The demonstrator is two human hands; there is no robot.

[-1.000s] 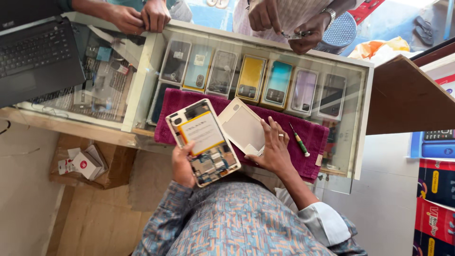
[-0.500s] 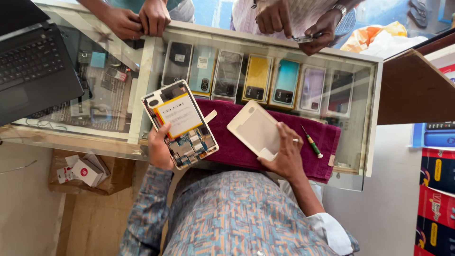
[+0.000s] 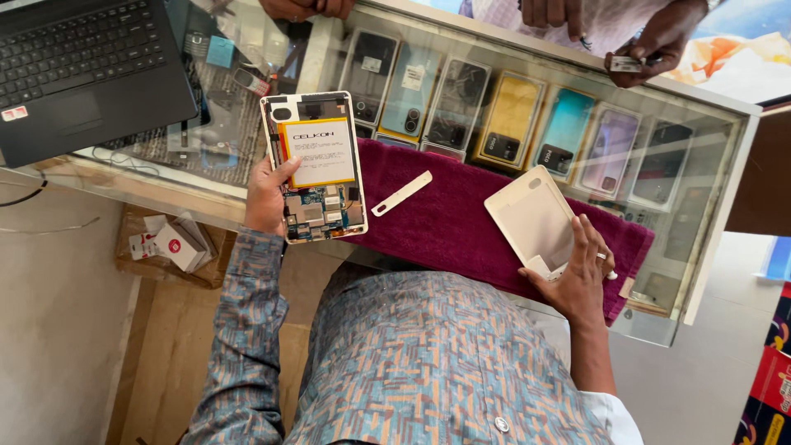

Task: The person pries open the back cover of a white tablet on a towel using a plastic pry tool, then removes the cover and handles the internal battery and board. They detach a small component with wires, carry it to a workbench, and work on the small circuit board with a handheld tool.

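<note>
My left hand [image 3: 266, 196] holds an opened tablet [image 3: 315, 165] over the left end of the counter; its white battery with a yellow border and its circuit boards face up. My right hand [image 3: 579, 276] rests on a white back cover [image 3: 536, 219], which lies inside-up on the maroon cloth [image 3: 449, 222] at the right. A thin white strip [image 3: 401, 194] lies on the cloth between the two hands.
The glass counter [image 3: 700, 206] shows several phones in clear cases underneath. A black laptop [image 3: 78, 70] sits at the far left. Other people's hands [image 3: 647, 45] hold small items at the far edge. A box of small packets [image 3: 169, 243] sits below on a shelf.
My left hand carried the opened tablet leftward and outward. My right hand set the white cover down on the cloth at the right. The white strip now lies exposed on the cloth.
</note>
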